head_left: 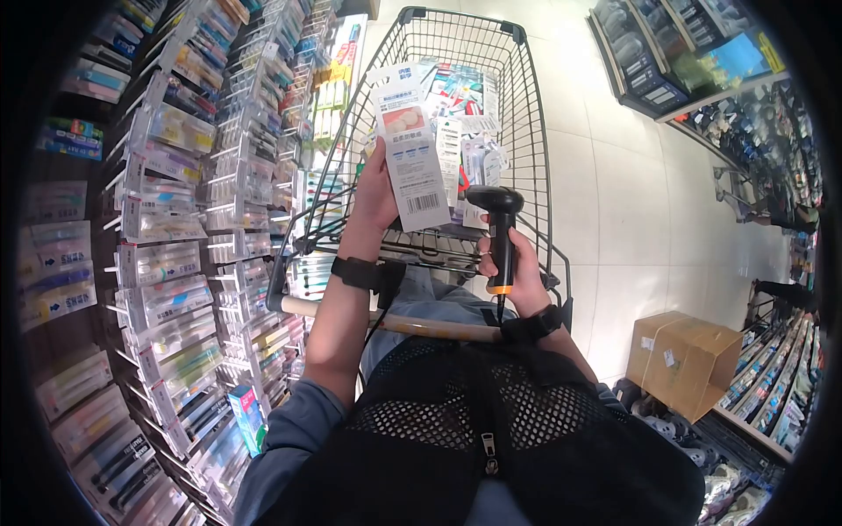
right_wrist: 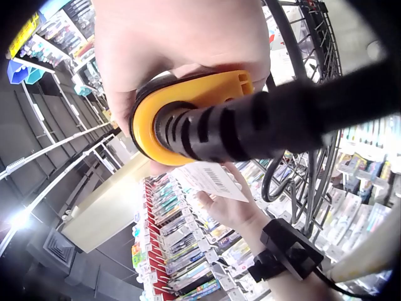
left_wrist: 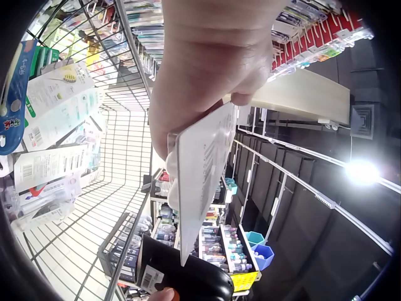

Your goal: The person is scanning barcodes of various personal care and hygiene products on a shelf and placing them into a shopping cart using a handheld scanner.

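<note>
In the head view the left hand (head_left: 375, 191) grips the left edge of a flat white package (head_left: 412, 158), its printed back and barcode facing up. Beside it the right hand (head_left: 516, 263) holds a black barcode scanner (head_left: 503, 230) by the handle, its head close to the package's lower right corner. The left wrist view shows the package (left_wrist: 202, 169) edge-on under the left hand (left_wrist: 210, 75), with the scanner (left_wrist: 188, 276) just below. From the right wrist, the scanner's orange base (right_wrist: 147, 122) and cable lie under the right hand (right_wrist: 182, 37).
A wire shopping cart (head_left: 537, 131) stands ahead, with many packages (head_left: 474, 88) piled in it. Racks of hanging packages (head_left: 167, 289) line the left side. At the right are a cardboard box (head_left: 684, 361) on the floor and more shelves (head_left: 645, 61).
</note>
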The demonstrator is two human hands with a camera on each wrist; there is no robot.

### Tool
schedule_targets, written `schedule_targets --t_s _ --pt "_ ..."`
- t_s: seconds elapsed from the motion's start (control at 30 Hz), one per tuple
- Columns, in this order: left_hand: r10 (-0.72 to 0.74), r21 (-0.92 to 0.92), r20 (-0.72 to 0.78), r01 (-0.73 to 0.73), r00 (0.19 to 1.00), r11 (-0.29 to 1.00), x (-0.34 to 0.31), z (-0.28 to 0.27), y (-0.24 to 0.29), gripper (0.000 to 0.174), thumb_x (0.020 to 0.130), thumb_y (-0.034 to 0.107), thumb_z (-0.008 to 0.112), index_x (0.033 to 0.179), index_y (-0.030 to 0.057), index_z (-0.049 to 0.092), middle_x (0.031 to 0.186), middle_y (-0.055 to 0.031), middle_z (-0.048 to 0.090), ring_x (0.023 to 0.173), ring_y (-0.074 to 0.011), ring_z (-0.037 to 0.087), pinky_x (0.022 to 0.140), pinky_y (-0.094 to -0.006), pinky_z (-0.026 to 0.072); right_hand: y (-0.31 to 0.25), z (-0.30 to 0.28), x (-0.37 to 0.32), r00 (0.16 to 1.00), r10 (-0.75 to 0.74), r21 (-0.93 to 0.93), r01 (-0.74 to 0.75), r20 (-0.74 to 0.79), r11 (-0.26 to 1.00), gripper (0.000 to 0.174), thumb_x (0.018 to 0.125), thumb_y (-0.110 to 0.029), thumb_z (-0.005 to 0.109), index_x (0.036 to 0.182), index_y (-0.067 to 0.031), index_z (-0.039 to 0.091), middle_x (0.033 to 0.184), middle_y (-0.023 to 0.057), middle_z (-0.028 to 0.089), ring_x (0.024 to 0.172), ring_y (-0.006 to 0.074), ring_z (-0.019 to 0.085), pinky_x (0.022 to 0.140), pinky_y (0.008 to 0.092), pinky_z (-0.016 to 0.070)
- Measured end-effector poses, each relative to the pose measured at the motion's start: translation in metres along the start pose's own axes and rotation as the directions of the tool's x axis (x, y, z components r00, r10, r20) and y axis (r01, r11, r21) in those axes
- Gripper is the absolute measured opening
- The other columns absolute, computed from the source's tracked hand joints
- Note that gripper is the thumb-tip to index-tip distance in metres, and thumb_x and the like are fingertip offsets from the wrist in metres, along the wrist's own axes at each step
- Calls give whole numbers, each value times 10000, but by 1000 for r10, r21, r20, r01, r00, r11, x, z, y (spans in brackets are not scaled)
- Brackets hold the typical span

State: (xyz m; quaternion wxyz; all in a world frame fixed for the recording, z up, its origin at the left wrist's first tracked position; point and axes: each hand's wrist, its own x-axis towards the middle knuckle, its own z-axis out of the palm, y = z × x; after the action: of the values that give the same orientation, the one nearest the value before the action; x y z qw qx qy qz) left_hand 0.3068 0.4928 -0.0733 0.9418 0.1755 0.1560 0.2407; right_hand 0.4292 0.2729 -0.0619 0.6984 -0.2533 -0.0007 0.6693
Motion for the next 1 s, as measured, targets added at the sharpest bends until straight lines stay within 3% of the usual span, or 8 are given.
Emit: schedule_targets --t_s 0.23,0.3,0.5,0.67,0.8,0.87,0.9,1.0 --pt "27 27 -51 -26 998 999 -4 6 1 527 931 423 190 1319 82 296 1261 -131 435 1155 -312 426 961 -491 335 4 3 -3 994 29 -15 -27 110 1000 471 888 -275 410 1288 -58 291 867 155 550 573 191 535 505 250 435" --pt "29 35 -37 -28 999 999 -3 3 2 523 933 412 177 1317 77 297 1263 -132 433 1157 -312 424 963 -492 333 4 2 0 985 32 -114 -12 171 993 518 865 -260 447 1298 -45 260 894 165 535 583 189 536 523 255 434" --pt "31 -24 22 -30 999 999 -1 -7 5 489 932 341 168 1306 56 306 1245 -153 444 1146 -304 437 958 -481 345 3 3 -1 953 13 -88 14 302 996 568 811 -266 539 1264 -31 290 902 165 529 609 189 541 563 270 421" --pt "119 81 -82 -112 989 990 -4 -2 3 442 932 266 178 1270 31 339 1220 -162 463 1118 -310 463 944 -471 373 4 -2 -4 921 51 -97 -14 387 995 616 765 -289 621 1236 -31 320 907 179 532 592 190 540 559 273 419" --pt "92 29 -84 -89 992 996 -6 4 5 437 931 254 177 1267 30 344 1218 -163 464 1115 -309 466 938 -467 382 7 -4 -5 866 97 -124 -41 491 991 631 754 -301 641 1233 -47 318 890 199 538 595 210 558 553 281 434" --pt "118 94 -118 -107 986 990 -6 6 5 410 933 261 220 1215 25 400 1121 -115 527 1007 -252 534 861 -387 440 6 2 -9 889 130 -191 -49 439 980 644 751 -305 644 1239 -54 306 888 205 540 609 220 568 551 281 441" --pt "118 92 -118 -107 986 990 -6 10 5 410 933 261 220 1215 25 400 1121 -115 527 1007 -252 534 861 -387 440 6 7 -10 909 156 -257 -56 386 965 657 749 -308 648 1244 -60 295 886 210 541 623 229 578 548 281 447" --pt "76 19 -158 -74 985 997 -7 18 7 401 935 256 219 1199 27 415 1090 -112 542 974 -252 549 839 -379 454 5 3 -10 885 208 -292 -87 417 953 745 714 -279 686 1278 -61 252 883 213 547 633 234 588 573 292 452"
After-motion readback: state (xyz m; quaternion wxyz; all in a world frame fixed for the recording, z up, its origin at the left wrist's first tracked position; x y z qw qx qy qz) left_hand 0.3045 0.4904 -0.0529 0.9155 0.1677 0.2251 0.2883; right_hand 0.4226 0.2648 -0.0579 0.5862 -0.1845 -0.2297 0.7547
